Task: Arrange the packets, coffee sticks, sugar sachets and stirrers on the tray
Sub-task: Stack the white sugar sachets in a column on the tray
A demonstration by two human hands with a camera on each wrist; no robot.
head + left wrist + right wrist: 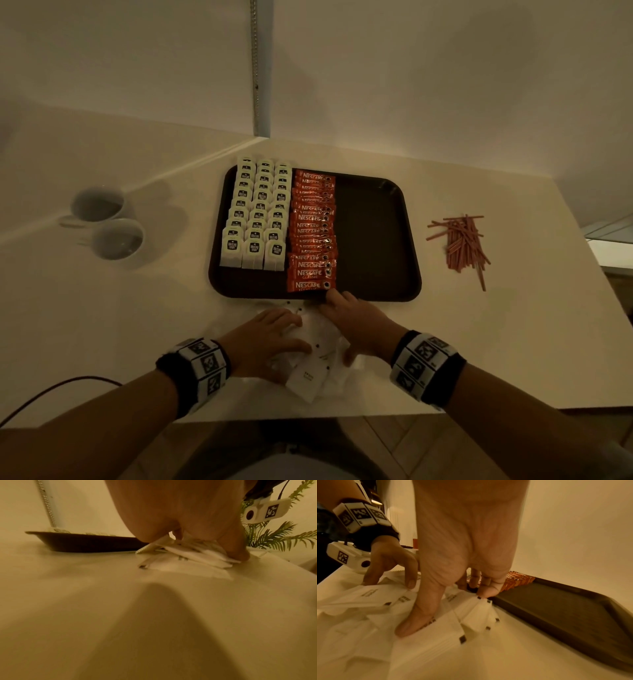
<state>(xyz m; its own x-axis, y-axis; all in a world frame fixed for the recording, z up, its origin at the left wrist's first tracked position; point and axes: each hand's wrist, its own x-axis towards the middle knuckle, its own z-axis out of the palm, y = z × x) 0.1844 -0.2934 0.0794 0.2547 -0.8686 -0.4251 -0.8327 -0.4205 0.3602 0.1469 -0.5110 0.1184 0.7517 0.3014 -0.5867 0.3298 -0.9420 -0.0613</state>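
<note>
While spread over a loose heap of white sugar sachets (310,356) at 6 o'clock of the tabletop (137,308), both hands down on the paper. Left hand (265,339) flat-ish, fingers splayed and resting on the heap's 9 o'clock side; from the left wrist view, fingertips (237,555) pressing the sachet edges (188,555) onto the surface. Right hand (356,325) on the 3 o'clock side, thumb (418,620) pushed down on a sachet (436,642), fingertips (488,592) touching the heap's far corner just beside the tray's near rim (556,626). Cannot tell whether either hand actually pinches a sachet; both read as spread and pressing.

Dark tray (373,240) at centre, just past the heap toward 12 o'clock. On its 9 o'clock third: pale packets (255,216), overlapped in three neat columns running 12 to 6. Next toward 3 o'clock: one column of orange Nescafe coffee sticks (312,233), overlapped the same way, nearest stick close to the right fingertips. Remaining 3 o'clock part of the tray bare.

Red stirrers (460,245) in a loose scatter on the tabletop at 3 o'clock, well apart from the tray. Two white cups (106,222) at 9 o'clock, touching or nearly so. Black-and-white marker bands (195,366) on both wrists. Green fern-like plant (274,536) seen only from the left wrist view.
</note>
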